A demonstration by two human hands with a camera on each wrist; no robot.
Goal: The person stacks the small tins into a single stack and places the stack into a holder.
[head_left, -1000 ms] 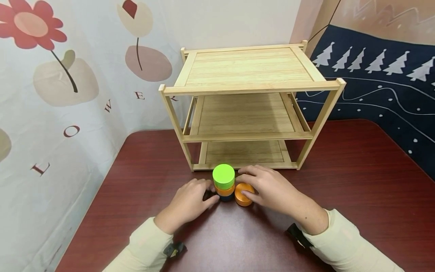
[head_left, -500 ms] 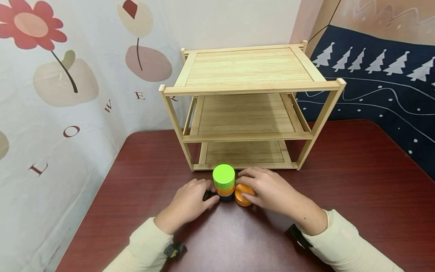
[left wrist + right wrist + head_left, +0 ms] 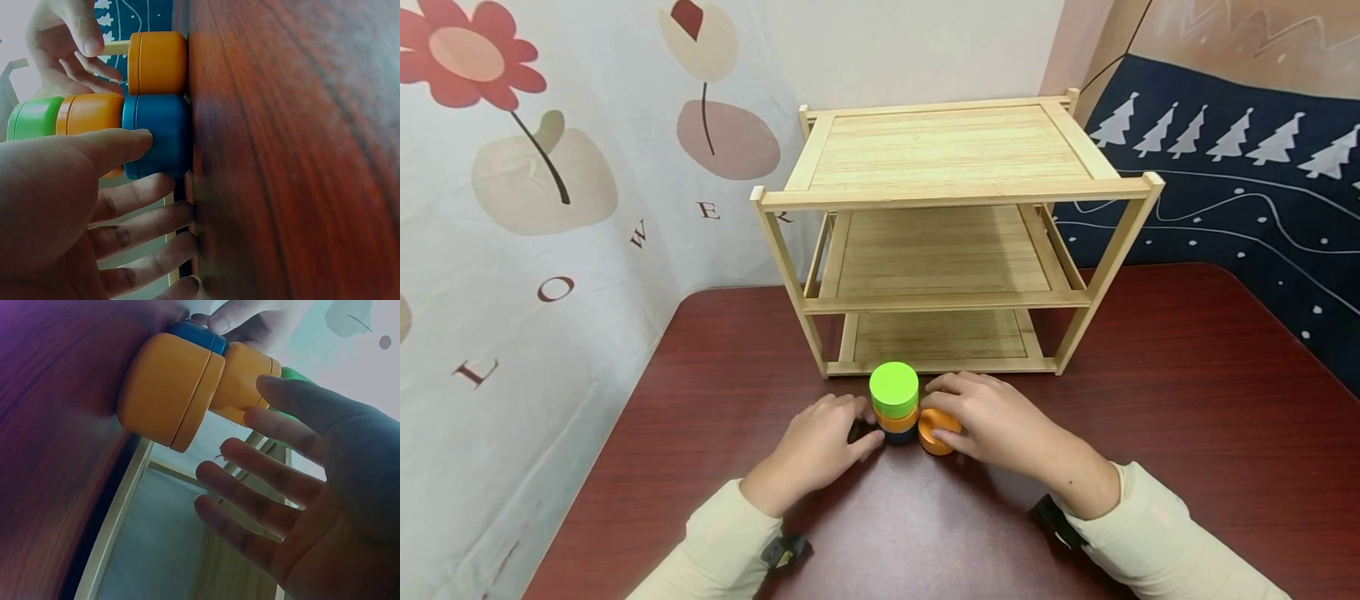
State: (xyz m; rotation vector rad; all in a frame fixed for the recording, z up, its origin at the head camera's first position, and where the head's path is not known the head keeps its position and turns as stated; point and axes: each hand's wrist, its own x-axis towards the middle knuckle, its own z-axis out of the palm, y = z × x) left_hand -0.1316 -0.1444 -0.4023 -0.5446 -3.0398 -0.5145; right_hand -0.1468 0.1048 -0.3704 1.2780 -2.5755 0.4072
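Three small lidded round containers stand stacked on the table in front of the shelf: green (image 3: 894,388) on top, orange (image 3: 898,420) in the middle, blue (image 3: 165,134) at the bottom. A second orange container (image 3: 934,435) stands on the table close against the stack's right side. My left hand (image 3: 817,442) is at the stack's left, its thumb by the blue container and its other fingers loosely extended. My right hand (image 3: 1002,417) hovers over the single orange container, fingers spread. In the right wrist view a gap shows between those fingers and that container.
A three-tier wooden shelf (image 3: 951,192) stands right behind the containers on the dark red table (image 3: 715,350). A flower-print cloth (image 3: 617,292) hangs at the left. A dark tree-print cloth (image 3: 1225,200) hangs at the right.
My right hand has lowered very slightly over the single orange container. The left hand and the stack have stayed in place.
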